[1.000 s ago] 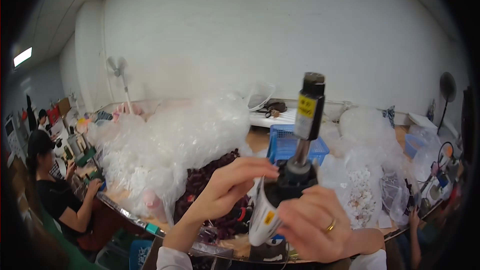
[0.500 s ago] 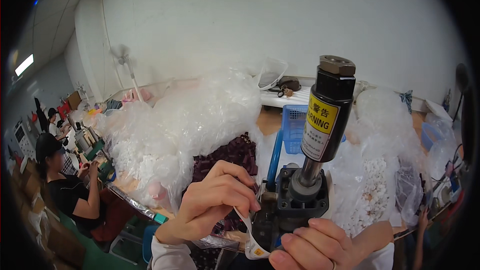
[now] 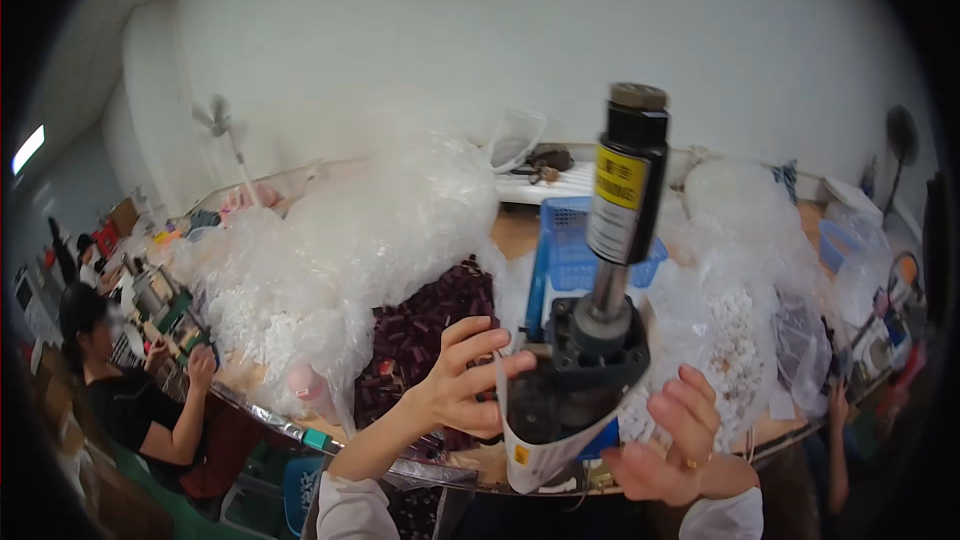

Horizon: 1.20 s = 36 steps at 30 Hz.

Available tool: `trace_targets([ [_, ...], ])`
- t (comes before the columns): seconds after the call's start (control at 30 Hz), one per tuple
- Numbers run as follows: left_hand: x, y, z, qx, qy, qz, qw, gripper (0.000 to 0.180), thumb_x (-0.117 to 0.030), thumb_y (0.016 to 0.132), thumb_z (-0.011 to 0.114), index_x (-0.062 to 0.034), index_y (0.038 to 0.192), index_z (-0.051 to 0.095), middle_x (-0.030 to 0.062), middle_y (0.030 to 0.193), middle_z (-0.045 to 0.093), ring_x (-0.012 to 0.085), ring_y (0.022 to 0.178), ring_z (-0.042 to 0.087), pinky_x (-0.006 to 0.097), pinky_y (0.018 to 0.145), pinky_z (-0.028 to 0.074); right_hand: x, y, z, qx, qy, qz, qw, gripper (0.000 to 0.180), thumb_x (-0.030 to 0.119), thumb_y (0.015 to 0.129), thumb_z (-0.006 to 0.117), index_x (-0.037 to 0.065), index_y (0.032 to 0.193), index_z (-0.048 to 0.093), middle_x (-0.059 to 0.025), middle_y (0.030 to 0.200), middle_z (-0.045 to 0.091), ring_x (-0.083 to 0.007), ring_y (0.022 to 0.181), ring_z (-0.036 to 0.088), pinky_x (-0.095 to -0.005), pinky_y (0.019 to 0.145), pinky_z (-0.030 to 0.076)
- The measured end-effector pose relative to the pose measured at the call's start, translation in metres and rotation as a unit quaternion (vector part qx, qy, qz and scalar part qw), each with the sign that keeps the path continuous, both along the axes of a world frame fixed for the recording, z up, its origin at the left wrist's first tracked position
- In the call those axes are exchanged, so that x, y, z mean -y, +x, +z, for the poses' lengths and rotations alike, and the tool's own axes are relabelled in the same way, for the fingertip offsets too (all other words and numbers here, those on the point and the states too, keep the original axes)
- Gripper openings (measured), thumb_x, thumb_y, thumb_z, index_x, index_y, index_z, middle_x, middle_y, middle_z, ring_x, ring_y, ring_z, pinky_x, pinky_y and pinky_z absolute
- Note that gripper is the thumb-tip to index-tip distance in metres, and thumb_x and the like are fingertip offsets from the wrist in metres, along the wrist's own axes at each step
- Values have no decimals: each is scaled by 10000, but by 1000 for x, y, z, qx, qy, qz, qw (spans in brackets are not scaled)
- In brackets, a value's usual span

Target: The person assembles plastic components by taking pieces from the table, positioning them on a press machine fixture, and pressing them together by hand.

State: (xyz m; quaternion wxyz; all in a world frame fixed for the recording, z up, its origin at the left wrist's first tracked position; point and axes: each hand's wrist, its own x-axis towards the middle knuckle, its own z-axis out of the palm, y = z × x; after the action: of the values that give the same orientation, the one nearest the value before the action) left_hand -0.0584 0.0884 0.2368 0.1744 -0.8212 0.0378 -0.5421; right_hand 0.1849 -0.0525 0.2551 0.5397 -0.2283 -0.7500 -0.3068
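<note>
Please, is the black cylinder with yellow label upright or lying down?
Roughly upright: the black cylinder stands on a metal rod above the black housing.

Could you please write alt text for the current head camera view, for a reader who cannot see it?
A person's left hand touches a white strip curving around the front of a black machine, while the right hand is open beside it. Behind are dark maroon pieces, plastic sheeting and a blue basket; a co-worker sits at left.
</note>
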Motion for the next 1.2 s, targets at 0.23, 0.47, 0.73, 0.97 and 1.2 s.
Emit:
trace_targets([
  [0.23, -65, -22, -74, 45, -66, 110, 991, 318, -252, 821, 694, -80, 1077, 619, 137, 1189, 600, 383, 1138, 564, 501, 986, 479, 19, 16, -29, -24, -63, 24, 997, 357, -5, 694, 728, -5, 1050, 713, -127, 1093, 685, -274, 905, 658, -339, 724, 557],
  [0.47, 36, 24, 25, 502, -650, -229, 522, 545, -220, 941, 596, 56, 1395, 475, 128, 1200, 572, 282, 1258, 479, 420, 1133, 344, 66, -62, -74, -348, -648, 418, 533, 442, 93, 924, 697, 23, 1334, 548, -146, 854, 673, -196, 715, 643, -265, 562, 518],
  [0.73, 23, 4, 41, 97, -504, -342, 787, 701, -314, 887, 501, 101, 1444, 405, 119, 940, 610, 290, 1191, 457, 472, 1131, 261, 30, -122, -91, -377, -449, 754, 297, 556, 98, 957, 630, 89, 1477, 434, -220, 1076, 677, -212, 716, 634, -307, 580, 498],
  [0.97, 17, 4, 42, 82, -496, -383, 775, 613, -357, 1008, 406, 76, 1442, 411, 121, 899, 617, 295, 1194, 452, 461, 1131, 231, 40, -133, -81, -433, -419, 752, 267, 656, 275, 975, 624, 65, 1515, 316, -148, 985, 640, -180, 631, 584, -273, 545, 469],
  [1.2, 33, 29, 45, 172, -482, -373, 774, 513, -385, 1071, 255, 7, 1290, 503, 80, 828, 516, 245, 1114, 452, 480, 1169, 201, 29, -136, -97, -387, -411, 790, 239, 661, 283, 982, 618, 107, 1526, 287, -157, 936, 629, -180, 594, 594, -275, 523, 476],
])
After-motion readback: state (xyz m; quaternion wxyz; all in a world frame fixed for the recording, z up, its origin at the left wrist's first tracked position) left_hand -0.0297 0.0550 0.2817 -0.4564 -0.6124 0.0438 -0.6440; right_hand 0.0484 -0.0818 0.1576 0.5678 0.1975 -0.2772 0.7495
